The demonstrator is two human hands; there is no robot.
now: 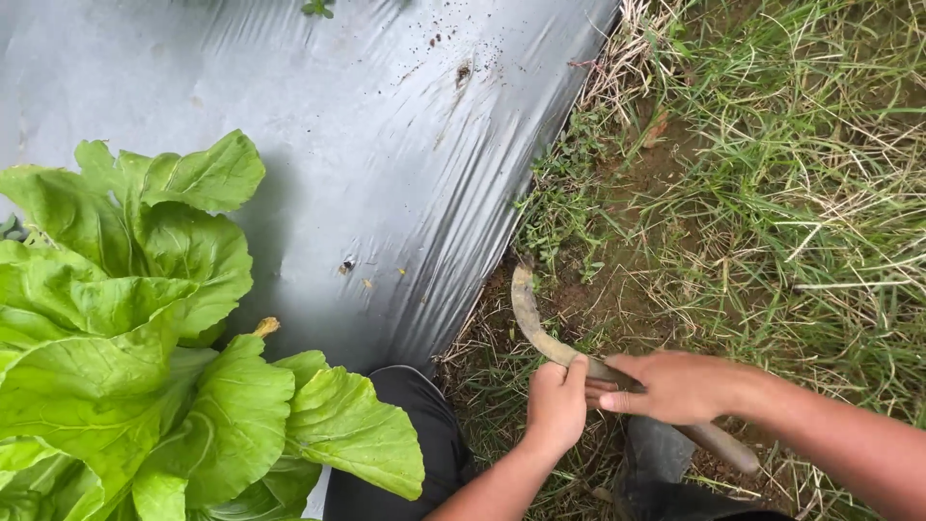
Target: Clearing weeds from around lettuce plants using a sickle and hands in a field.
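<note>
A curved sickle (533, 323) with a dull, soil-stained blade points its tip up toward the edge of the plastic sheet; its wooden handle (725, 446) runs down to the right. My left hand (557, 405) is closed around the blade's lower part, near where it meets the handle. My right hand (678, 385) lies over the handle just to the right, fingers wrapped on it. Both hands hover over bare soil and grass (617, 289).
Grey plastic mulch sheet (386, 145) covers the bed at left and centre. A large leafy green plant (145, 338) grows at the lower left. Dry and green grass (801, 174) fills the right side. My dark-trousered knee (424, 434) is at the bottom centre.
</note>
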